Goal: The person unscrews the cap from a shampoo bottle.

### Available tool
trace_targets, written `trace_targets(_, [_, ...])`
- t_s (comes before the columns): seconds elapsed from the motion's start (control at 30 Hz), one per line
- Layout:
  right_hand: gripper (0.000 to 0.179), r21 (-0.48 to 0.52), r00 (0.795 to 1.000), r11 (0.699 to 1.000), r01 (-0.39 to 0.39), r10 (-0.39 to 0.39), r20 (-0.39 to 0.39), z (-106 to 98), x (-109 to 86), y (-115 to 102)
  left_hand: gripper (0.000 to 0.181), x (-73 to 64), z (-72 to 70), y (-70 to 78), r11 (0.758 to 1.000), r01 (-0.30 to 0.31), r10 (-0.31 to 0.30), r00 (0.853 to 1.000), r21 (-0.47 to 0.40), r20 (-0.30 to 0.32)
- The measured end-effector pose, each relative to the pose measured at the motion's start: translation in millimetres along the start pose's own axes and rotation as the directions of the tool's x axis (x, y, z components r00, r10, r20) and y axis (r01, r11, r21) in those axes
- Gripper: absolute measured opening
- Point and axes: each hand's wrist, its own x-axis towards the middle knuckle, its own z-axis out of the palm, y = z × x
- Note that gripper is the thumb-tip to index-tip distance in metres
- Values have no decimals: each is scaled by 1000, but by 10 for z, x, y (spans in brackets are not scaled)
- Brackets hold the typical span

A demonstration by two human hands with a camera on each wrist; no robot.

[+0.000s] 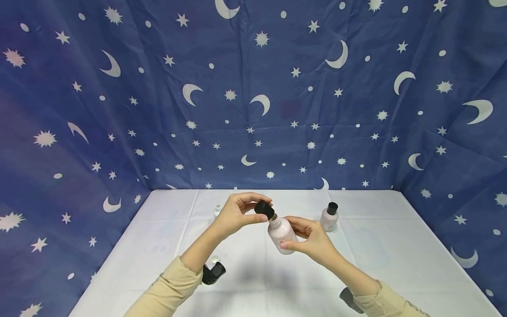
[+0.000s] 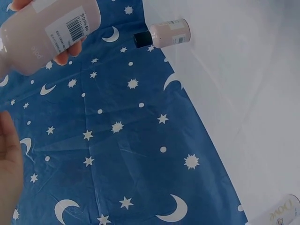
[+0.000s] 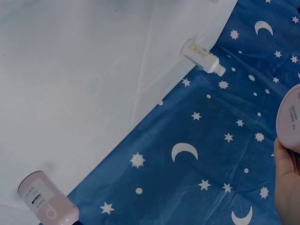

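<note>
My left hand (image 1: 233,213) pinches a black cap (image 1: 264,209) between thumb and fingers. The cap is tilted at the mouth of a pale pink bottle (image 1: 282,235); whether the two touch I cannot tell. My right hand (image 1: 313,242) grips that bottle by its body, above the table and leaning toward the cap. Its white label with a barcode (image 2: 75,29) shows in the left wrist view, and its round base (image 3: 291,117) in the right wrist view.
Another pink bottle (image 1: 329,219), black-capped, stands right of my right hand. A white Dove bottle (image 3: 199,55) with a bare neck stands behind my left hand. A small white cap (image 1: 215,259) lies on the white-covered table (image 1: 166,246) by my left forearm. Blue star-patterned cloth (image 1: 222,114) surrounds the table.
</note>
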Motion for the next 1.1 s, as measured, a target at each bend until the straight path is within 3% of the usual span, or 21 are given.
trace_targets(0.23, [54,46,1000,999,3,-3,5,8,-7,20,41,-44,-33,8,1000,-7,7,998,1,-60])
trace_targets(0.5, [57,42,1000,999,-18,19,-22,-1,23,32,46,-86,-74,3,1000,-3,3,997,-2,-82])
trace_targets(0.9, [57,24,998,999,-27,28,-54,-12,42,39,39,-112,-79,15,998,61,-62,995,-27,-73])
trace_targets(1.1, [56,-23,997,999,-43,41,-70,-28,36,53,37,-145,-73,51,994,69,-72,997,-85,-25])
